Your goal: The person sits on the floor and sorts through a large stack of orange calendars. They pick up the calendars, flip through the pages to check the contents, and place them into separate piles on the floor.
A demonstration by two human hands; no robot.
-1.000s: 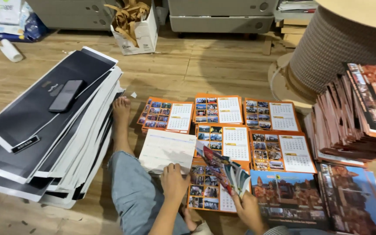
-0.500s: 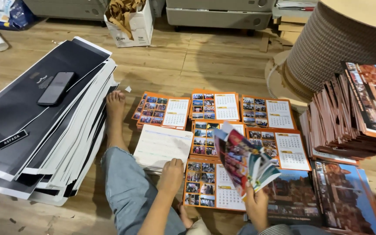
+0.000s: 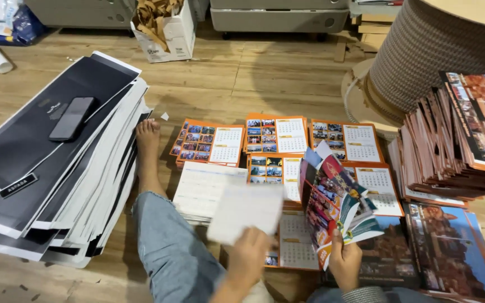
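Note:
My right hand (image 3: 344, 259) grips a fanned bundle of colourful calendar pages (image 3: 335, 202) by its lower edge, held upright above the floor. My left hand (image 3: 249, 252) holds a single pale sheet (image 3: 245, 212), lifted and blurred, just left of the bundle. Under both hands lie several small piles of orange-bordered calendar pages (image 3: 276, 134) in rows on the wooden floor, and a pile of white grid pages (image 3: 200, 188). My leg in jeans (image 3: 169, 247) stretches forward, with the bare foot (image 3: 147, 137) beside the piles.
A big slanted stack of black and white sheets (image 3: 46, 168) lies at left with a dark phone (image 3: 72, 118) on top. At right stand a leaning pile of printed pages (image 3: 461, 146) and a large coil spool (image 3: 439, 50). A cardboard-filled box (image 3: 164, 28) sits behind.
My right hand has raised the fanned bundle off the floor piles. My left hand has picked up one pale sheet from a pile and swings it toward the bundle.

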